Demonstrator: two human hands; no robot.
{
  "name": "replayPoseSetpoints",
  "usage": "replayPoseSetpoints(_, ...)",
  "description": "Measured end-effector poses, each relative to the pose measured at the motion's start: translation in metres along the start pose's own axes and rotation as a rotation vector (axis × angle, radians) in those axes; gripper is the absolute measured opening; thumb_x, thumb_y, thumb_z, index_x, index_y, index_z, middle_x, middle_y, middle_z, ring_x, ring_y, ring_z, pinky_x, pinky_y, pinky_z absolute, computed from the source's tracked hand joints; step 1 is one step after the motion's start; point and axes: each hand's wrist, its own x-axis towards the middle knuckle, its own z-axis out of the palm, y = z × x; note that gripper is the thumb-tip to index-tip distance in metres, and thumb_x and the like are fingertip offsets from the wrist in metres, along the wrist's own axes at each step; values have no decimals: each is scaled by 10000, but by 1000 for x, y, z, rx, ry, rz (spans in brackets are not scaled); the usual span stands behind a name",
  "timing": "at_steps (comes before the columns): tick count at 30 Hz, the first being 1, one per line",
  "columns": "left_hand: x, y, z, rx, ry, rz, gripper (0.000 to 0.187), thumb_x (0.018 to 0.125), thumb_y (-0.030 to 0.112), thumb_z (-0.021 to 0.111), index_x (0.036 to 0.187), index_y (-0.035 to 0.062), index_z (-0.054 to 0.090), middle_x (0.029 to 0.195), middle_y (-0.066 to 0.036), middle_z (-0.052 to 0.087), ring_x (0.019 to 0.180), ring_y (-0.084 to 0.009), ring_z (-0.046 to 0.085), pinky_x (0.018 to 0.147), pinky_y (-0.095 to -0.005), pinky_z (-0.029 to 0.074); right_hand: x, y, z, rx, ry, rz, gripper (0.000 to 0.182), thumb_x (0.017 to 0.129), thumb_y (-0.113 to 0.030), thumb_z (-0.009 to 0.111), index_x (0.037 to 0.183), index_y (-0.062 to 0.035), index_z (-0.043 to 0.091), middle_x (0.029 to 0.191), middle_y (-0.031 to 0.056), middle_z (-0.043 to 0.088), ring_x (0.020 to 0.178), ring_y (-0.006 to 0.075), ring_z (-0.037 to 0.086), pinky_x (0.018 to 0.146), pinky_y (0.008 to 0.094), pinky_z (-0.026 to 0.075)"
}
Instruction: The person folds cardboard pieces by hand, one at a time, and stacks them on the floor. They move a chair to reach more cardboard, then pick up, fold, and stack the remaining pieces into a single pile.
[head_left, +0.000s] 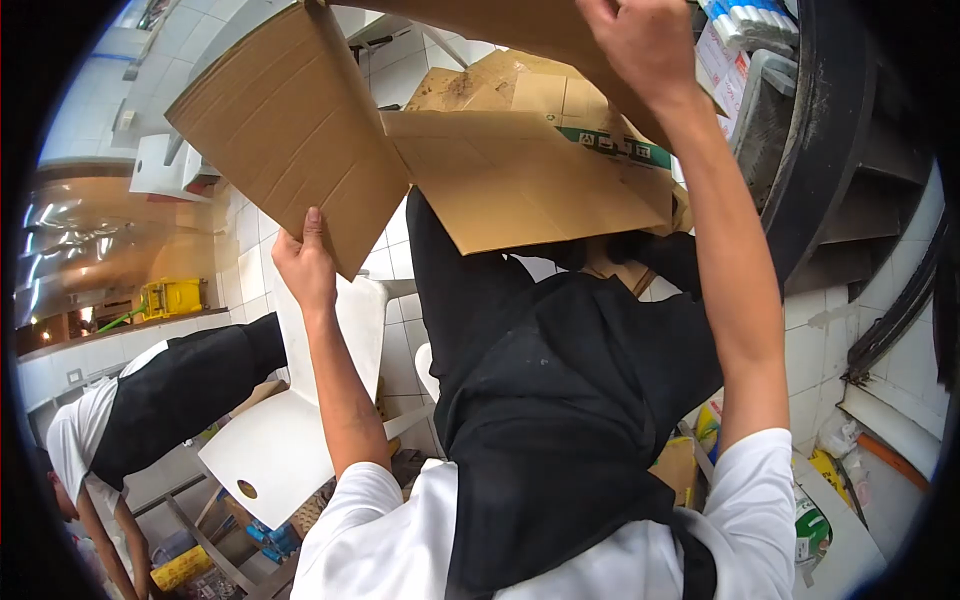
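An unfolded cardboard box [520,180] is spread out above my lap, with one flap lying flat and others raised. My left hand [306,265] grips the lower edge of the raised left flap, thumb on its face. High at the right, my right hand [640,45] is closed at the edge of the upper cardboard panel. Below the flat flap are my black apron and trousers.
A white chair [290,430] stands at my left. Beyond it a co-worker in a black apron [190,390] bends over. More cardboard [480,85] lies on the tiled floor ahead. A dark curved metal structure [830,150] rises on the right. A yellow bucket [172,298] is far left.
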Motion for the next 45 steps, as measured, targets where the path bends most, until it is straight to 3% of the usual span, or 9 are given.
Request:
replayPoseSetpoints(6,-45,19,49,-220,-41,-88,270,1037,147,615,1205,-65,621,1091,-89,693,927,-135,631,832,-294,526,-91,-105,46,263,-37,92,85,906,-59,589,828,-34,564,723,165,601,648,345,626,589,459,521)
replayPoseSetpoints(11,-80,28,64,-799,-233,-351,449,1041,252,627,1356,-47,513,1253,-129,626,1057,-177,647,789,-311,558,-172,-199,62,591,-130,354,176,901,-49,658,1059,28,667,972,191,715,890,360,722,786,437,590)
replayPoseSetpoints(24,-76,-11,108,-282,83,-351,380,1040,103,541,1359,-97,494,1365,-187,556,1213,-263,572,1031,-376,466,-255,-149,41,347,-635,436,637,858,-208,754,1420,-33,510,1375,279,574,1257,461,551,1051,517,436)
replayPoseSetpoints(30,-92,11,155,323,-532,-26,577,961,133,596,1459,-65,384,858,-254,726,789,-293,744,691,-410,560,-277,-151,65,470,-636,907,518,865,-216,724,1326,-52,555,1076,254,695,1025,448,666,862,492,536)
replayPoseSetpoints(32,-100,47,187,407,-775,36,778,902,176,668,1589,83,314,1186,-326,668,1069,-405,705,843,-448,570,-290,-136,62,517,-653,1012,438,880,-213,712,1238,6,585,1022,239,710,1007,424,686,798,507,526)
replayPoseSetpoints(34,-98,17,217,244,-1193,98,690,909,255,689,1541,113,450,1590,-306,344,1482,-390,371,1175,-426,364,-396,-117,124,733,-83,1231,265,963,-240,656,1119,-27,635,1061,75,669,986,246,651,812,401,517)
replayPoseSetpoints(36,-103,-25,248,188,-1112,-15,639,920,290,682,1489,54,511,1550,-302,420,1468,-397,396,1156,-422,380,-370,-73,91,837,28,2020,316,971,-256,696,1184,-29,639,1100,63,678,954,172,650,768,366,528)
replayPoseSetpoints(38,-106,-71,276,277,-892,-124,616,910,277,676,1451,21,530,1501,-327,453,1428,-418,430,1138,-439,395,-375,-45,83,596,421,2187,328,913,-112,758,1154,88,662,1065,151,727,885,231,713,780,409,588)
replayPoseSetpoints(45,-132,-176,325,-336,-612,-1367,415,995,281,644,1290,-7,596,1223,-138,687,1082,-306,702,870,-480,596,-446,-4,68,759,107,2632,524,881,-230,820,1310,-25,601,1265,142,679,1180,304,652,942,533,546)
